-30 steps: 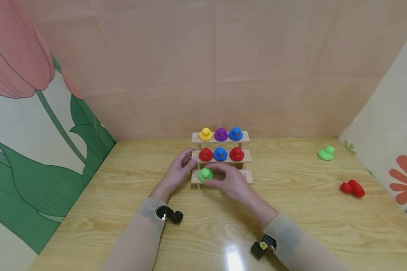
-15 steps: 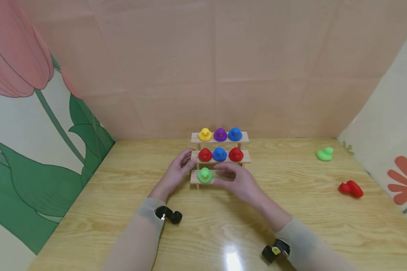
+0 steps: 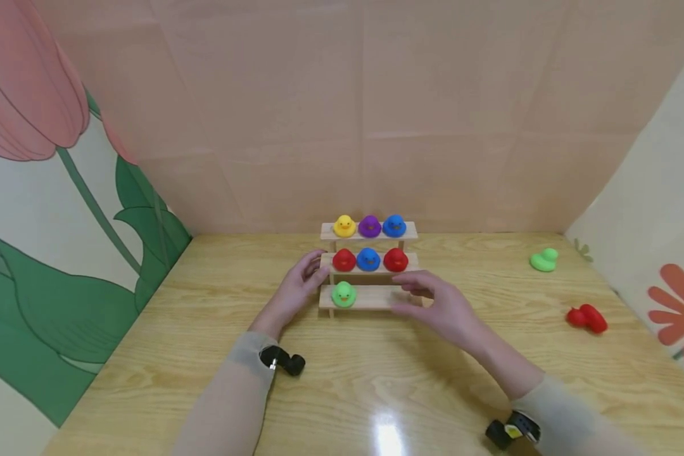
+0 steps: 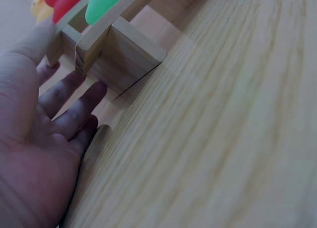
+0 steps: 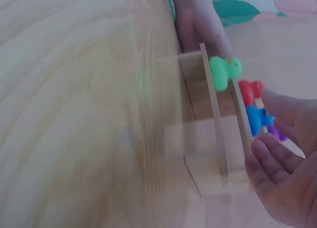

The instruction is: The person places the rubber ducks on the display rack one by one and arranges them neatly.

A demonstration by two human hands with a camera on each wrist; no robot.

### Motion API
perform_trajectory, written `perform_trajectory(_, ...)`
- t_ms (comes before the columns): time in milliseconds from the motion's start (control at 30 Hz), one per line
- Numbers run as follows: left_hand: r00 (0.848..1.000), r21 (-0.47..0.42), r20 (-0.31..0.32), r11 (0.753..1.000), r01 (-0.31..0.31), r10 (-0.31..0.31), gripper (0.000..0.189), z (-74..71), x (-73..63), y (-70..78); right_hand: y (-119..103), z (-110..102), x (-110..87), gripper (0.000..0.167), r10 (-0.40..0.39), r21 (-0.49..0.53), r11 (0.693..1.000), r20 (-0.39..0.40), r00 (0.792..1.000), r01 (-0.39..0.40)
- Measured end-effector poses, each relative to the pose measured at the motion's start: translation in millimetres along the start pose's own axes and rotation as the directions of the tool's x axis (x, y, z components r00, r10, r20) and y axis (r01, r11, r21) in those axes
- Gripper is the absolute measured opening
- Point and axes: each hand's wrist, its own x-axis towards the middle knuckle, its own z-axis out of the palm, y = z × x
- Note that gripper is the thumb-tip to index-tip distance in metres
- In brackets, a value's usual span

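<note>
A small three-step wooden stand (image 3: 376, 297) holds rubber ducks. On its lowest step a green rubber duck (image 3: 344, 294) sits at the left end. Two red ducks (image 3: 396, 259) flank a blue duck (image 3: 368, 259) on the middle step. A yellow duck (image 3: 344, 226), a purple duck (image 3: 370, 226) and another blue duck (image 3: 394, 225) line the top. My left hand (image 3: 299, 284) lies at the stand's left side, its fingers loosely extended by the end of the steps (image 4: 94, 44). My right hand (image 3: 441, 308) hovers at the lowest step's right end, fingers apart, holding nothing.
On the right of the wooden table (image 3: 205, 380) lie another green duck (image 3: 544, 259) and, nearer, a red duck (image 3: 587, 318) tipped on its side. A pinkish covering (image 3: 365, 126) rises behind the table. Flower-patterned walls stand at both sides.
My right hand has let go of the green duck on the lowest step and drawn away to the right. The duck stays at the left end. My left hand keeps its place.
</note>
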Motion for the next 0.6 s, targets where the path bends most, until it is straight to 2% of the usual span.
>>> perform_trajectory(233,1.0,0.02,-0.004,1.0,0.0,0.0,0.069,-0.3,-0.7,0.0,9,-29,-17.8,0.055,-0.025,-0.06,0.998,-0.02,0.999,0.024)
perform_trajectory(433,1.0,0.011,0.005,1.0,-0.006,0.006,0.069,0.0,-1.2,0.7,18,-55,-32.2,0.059,-0.007,-0.145,0.989,-0.045,0.999,0.001)
perform_trajectory(600,1.0,0.015,0.0,1.0,-0.002,0.002,0.07,-0.5,-1.7,1.7,25,-72,-40.5,0.061,0.005,-0.174,0.985,-0.05,0.999,-0.013)
